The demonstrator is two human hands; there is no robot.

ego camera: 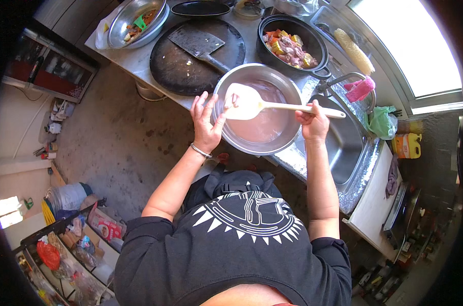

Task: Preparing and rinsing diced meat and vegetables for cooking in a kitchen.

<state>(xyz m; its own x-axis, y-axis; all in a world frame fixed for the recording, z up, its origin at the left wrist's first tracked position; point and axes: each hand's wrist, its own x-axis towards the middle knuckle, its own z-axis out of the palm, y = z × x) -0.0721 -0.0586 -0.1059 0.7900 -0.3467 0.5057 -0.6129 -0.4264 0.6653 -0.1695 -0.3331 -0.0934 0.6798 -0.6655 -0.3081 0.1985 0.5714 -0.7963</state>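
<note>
My right hand (315, 122) grips the long handle of a white spatula (250, 105), which extends leftward across a round metal basin (258, 147). A few small pale pieces (232, 100) lie on the spatula's broad head. Cloudy pinkish water (268, 124) fills the lower part of the basin, which juts past the counter's front edge. At the basin's left rim is my left hand (208, 124), fingers spread and thumb beside the spatula head; how firmly it touches the rim is unclear. Behind the basin stands a black pot (323, 53) containing raw meat (292, 51), corn and carrot chunks.
A cleaver (197, 42) lies on a round, dark chopping board (170, 72), its handle reaching the basin. To the right are a steel sink (340, 141) and a faucet (340, 78) with a pink cloth (359, 88). Stacked bowls (118, 28) stand at the far left.
</note>
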